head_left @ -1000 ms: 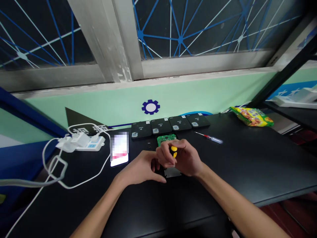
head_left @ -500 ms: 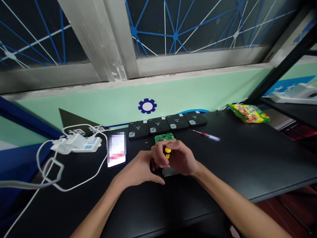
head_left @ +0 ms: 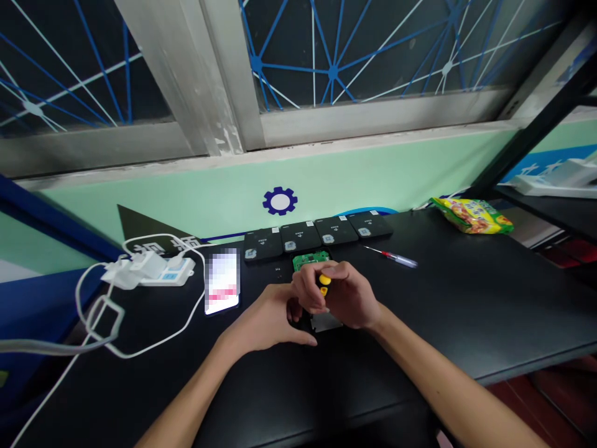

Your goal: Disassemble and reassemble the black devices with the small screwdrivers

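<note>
An opened black device with a green circuit board (head_left: 310, 258) lies on the table under my hands; a silver plate (head_left: 328, 322) shows at its near end. My left hand (head_left: 270, 317) holds the device's left side, thumb stretched along the near edge, other fingers bent and partly hidden. Above the board, my right hand (head_left: 345, 292) is closed around a yellow-and-black screwdriver (head_left: 324, 281). Only its handle end shows; its tip is hidden by the hand. Small loose parts (head_left: 278, 270), too tiny to name, lie left of the board.
Several flat black cases (head_left: 298, 238) stand in a row at the wall. To their right lie a clear-handled screwdriver (head_left: 402, 260) and a yellow-green snack bag (head_left: 473, 216). A lit phone (head_left: 222, 280) and a white power strip (head_left: 170, 272) with looping cables are on the left.
The whole view has shifted slightly. My right hand, with the screwdriver, has moved a little to the right relative to the board. My left hand stays at the device.
</note>
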A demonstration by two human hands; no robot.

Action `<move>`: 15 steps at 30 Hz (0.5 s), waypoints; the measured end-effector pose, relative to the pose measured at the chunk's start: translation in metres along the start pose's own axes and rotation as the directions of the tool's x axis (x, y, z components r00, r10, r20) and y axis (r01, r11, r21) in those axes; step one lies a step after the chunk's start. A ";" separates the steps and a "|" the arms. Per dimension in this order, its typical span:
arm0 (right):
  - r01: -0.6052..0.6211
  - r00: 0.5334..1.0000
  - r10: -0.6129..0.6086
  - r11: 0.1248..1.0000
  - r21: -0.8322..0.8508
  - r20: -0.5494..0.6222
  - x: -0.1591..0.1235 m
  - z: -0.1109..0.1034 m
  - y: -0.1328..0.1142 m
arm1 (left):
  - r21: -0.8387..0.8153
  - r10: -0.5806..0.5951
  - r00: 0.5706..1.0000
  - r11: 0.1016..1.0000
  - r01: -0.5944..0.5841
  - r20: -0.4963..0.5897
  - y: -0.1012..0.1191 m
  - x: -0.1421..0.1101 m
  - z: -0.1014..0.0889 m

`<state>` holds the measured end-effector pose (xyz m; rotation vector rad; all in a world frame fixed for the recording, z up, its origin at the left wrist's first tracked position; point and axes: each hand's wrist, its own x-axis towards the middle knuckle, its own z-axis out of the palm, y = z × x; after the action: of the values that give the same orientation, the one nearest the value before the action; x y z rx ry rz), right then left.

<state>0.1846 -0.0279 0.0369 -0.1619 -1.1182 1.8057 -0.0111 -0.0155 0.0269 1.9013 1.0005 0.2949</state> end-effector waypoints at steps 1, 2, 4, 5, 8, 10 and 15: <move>-0.001 1.000 0.000 1.000 0.008 0.002 0.000 0.000 0.000 | -0.003 0.002 1.000 1.000 -0.002 0.002 0.000 0.000 0.000; -0.004 1.000 0.004 1.000 0.011 0.004 -0.001 0.000 0.000 | -0.005 0.003 1.000 1.000 -0.003 0.004 0.000 0.000 0.000; -0.003 1.000 0.003 1.000 0.011 0.004 -0.001 -0.001 0.001 | -0.009 0.007 1.000 1.000 -0.007 0.006 -0.002 0.000 0.001; 0.003 1.000 -0.003 1.000 0.009 0.002 0.000 -0.001 0.001 | -0.011 0.009 1.000 1.000 -0.009 0.006 -0.002 0.000 0.001; 0.007 1.000 -0.007 1.000 0.004 0.000 0.000 -0.001 0.002 | -0.023 0.023 1.000 0.999 -0.023 0.004 -0.004 0.000 0.002; 0.001 1.000 -0.001 1.000 -0.001 0.006 0.000 -0.002 0.001 | -0.024 0.027 1.000 0.999 -0.027 0.002 -0.005 0.000 0.002; -0.007 0.999 0.011 0.994 -0.113 0.034 0.000 -0.001 0.000 | 0.024 0.022 1.000 0.999 -0.022 0.008 -0.003 0.001 0.001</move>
<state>0.1847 -0.0274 0.0363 -0.2036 -1.2472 1.7597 -0.0119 -0.0149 0.0237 1.9347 0.9826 0.2890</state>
